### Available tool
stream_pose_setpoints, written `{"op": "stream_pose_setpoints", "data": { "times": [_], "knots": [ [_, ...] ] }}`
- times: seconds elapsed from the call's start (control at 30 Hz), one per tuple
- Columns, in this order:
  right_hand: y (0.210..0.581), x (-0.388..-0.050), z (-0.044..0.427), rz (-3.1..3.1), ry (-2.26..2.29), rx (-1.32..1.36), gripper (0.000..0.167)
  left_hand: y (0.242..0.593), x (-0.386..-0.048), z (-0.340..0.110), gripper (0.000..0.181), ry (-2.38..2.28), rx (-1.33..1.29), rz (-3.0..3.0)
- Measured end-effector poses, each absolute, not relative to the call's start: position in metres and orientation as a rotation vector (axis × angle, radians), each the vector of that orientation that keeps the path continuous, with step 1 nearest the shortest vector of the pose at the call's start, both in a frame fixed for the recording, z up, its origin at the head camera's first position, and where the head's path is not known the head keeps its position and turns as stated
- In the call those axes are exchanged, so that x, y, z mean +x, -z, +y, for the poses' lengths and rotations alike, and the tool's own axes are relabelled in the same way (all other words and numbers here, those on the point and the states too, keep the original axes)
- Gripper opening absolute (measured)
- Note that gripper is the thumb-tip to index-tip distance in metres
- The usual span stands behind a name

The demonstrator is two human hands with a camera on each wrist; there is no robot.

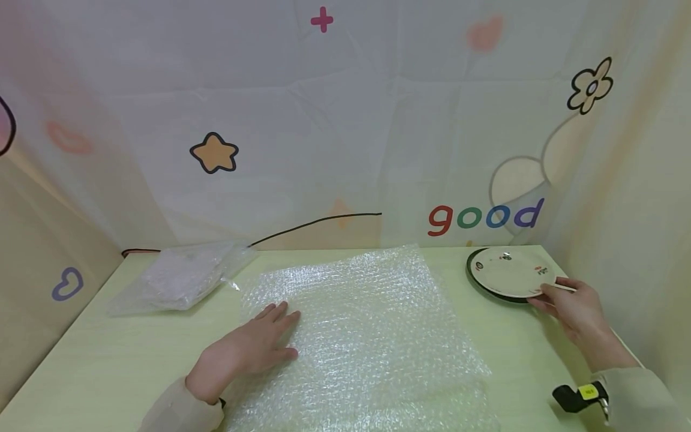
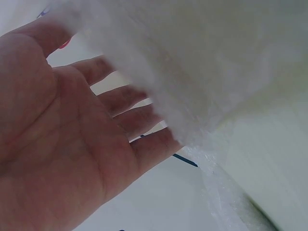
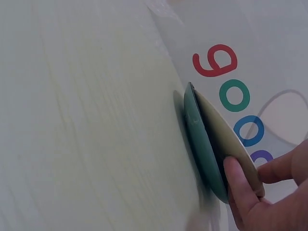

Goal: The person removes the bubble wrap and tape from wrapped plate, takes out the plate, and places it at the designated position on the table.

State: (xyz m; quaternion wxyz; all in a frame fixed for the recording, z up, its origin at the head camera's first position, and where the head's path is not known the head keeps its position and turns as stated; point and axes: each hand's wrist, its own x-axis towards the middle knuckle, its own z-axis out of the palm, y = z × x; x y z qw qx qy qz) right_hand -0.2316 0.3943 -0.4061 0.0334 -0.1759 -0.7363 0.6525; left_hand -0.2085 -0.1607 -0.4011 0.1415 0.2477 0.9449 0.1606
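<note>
- Head view: the bubble wrap sheet (image 1: pixel 372 336) lies spread on the desk (image 1: pixel 102 354); the left hand (image 1: pixel 245 354) rests at its left edge, fingers splayed and gripping nothing, probably to steady so light a sheet.
- Right of the bubble wrap sheet, the right hand (image 1: pixel 577 309) pinches the near right rim of the cream plate (image 1: pixel 510 273), presumably because the rim is the easiest part to grasp. Under that plate lies the dark green plate (image 1: pixel 507 299).
- Left of and beyond the bubble wrap sheet sits a clear plastic packet (image 1: pixel 189 279), apart from both hands.
- Left wrist view: palm and fingers stretch out straight; the sheet's edge hides the fingertips.
- Right wrist view: fingers close on the cream plate's rim, one inside the gap above the dark green plate, likely separating the pair.
</note>
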Motion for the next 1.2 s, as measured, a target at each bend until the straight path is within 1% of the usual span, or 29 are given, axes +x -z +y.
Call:
{"op": "stream_pose_setpoints", "data": {
  "times": [0.37,0.77,1.2],
  "knots": [
    [0.4078,-0.2379,0.3946,-2.461,-1.651,-0.612,0.064,0.402,-0.2093,-0.1611,0.069,-0.461,0.727,2.731],
    [0.4137,-0.24,0.3965,-2.618,-1.376,-0.589,0.06,0.4024,-0.2098,-0.1612,0.069,-0.475,0.732,2.73],
    [0.4136,-0.2398,0.3919,-2.783,-1.301,-0.444,0.06,0.4006,-0.2096,-0.1601,0.069,-0.404,0.709,2.761]
  ]
}}
